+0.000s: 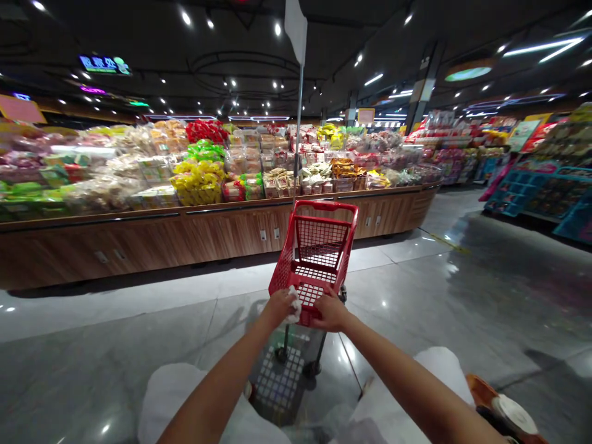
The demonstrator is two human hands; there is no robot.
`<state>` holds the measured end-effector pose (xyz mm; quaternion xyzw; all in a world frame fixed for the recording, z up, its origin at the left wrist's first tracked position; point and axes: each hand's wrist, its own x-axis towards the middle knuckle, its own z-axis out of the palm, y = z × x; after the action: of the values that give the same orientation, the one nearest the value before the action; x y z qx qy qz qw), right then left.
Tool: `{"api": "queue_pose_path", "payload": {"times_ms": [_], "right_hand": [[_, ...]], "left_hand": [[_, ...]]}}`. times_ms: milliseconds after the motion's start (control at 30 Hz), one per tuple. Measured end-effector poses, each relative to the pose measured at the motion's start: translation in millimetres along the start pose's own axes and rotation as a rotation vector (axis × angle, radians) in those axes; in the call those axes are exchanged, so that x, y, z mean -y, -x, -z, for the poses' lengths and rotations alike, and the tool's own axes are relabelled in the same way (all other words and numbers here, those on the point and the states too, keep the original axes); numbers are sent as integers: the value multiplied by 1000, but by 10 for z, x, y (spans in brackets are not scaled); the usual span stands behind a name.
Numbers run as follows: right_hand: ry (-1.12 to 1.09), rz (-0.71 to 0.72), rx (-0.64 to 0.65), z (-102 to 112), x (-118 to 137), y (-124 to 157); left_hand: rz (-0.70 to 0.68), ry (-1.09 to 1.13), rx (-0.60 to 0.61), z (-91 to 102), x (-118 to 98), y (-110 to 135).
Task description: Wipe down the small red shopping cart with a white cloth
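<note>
My left hand (279,307) grips the near rim of a red plastic shopping cart basket (319,246), with a crumpled white tissue (293,305) bunched against it. My right hand (330,311) is closed on the same red rim, a little to the right. Below the red basket hangs a grey wire lower basket (280,385), partly hidden behind my forearms. A thin metal pole (299,123) rises from the cart and carries a white flag (296,28).
A long wood-fronted display counter (185,237) piled with bagged foods (198,182) stands ahead. Blue shelving (522,191) stands at right. The floor is polished grey tile (462,320). My white-clothed legs (185,401) show below, and an orange-and-white object (506,413) sits at lower right.
</note>
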<state>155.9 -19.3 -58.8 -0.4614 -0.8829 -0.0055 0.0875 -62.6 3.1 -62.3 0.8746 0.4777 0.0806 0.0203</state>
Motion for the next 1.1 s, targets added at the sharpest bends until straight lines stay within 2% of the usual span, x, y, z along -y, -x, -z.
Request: {"api": "queue_pose_path", "payload": {"times_ms": [100, 167, 200, 267, 400, 467, 533, 667, 733, 800, 900, 1000, 1100], "right_hand": [[3, -112, -71, -130, 113, 47], [-2, -124, -106, -180, 75, 80], [-4, -102, -112, -193, 28, 95], [3, -50, -112, -210, -88, 114], [45, -28, -117, -263, -244, 94], [52, -34, -130, -305, -236, 65], [51, -43, -141, -342, -182, 34], [23, -82, -155, -373, -47, -14], [8, -90, -162, -363, -20, -19], [4, -72, -149, -339, -33, -4], [9, -33, -102, -279, -100, 60], [-1, -6, -55, -206, -173, 149], [-42, 41, 27, -85, -209, 209]], "left_hand": [[-4, -6, 0, -107, -391, -99], [-11, -3, 12, -143, -517, -137], [-22, -3, 22, -139, -514, -143], [-49, -17, 46, -86, -382, -126], [-20, -65, 10, 86, 60, -24], [11, -70, -13, 122, 138, 9], [15, -72, -21, 89, 40, -3], [-5, -49, -79, -114, -414, -115], [2, -33, -96, -188, -514, -142], [-38, -42, -84, -192, -427, -117], [-105, -104, -88, -98, -57, 7], [-119, -154, -144, -18, 269, 145], [-101, -141, -175, -59, 316, 214]]}}
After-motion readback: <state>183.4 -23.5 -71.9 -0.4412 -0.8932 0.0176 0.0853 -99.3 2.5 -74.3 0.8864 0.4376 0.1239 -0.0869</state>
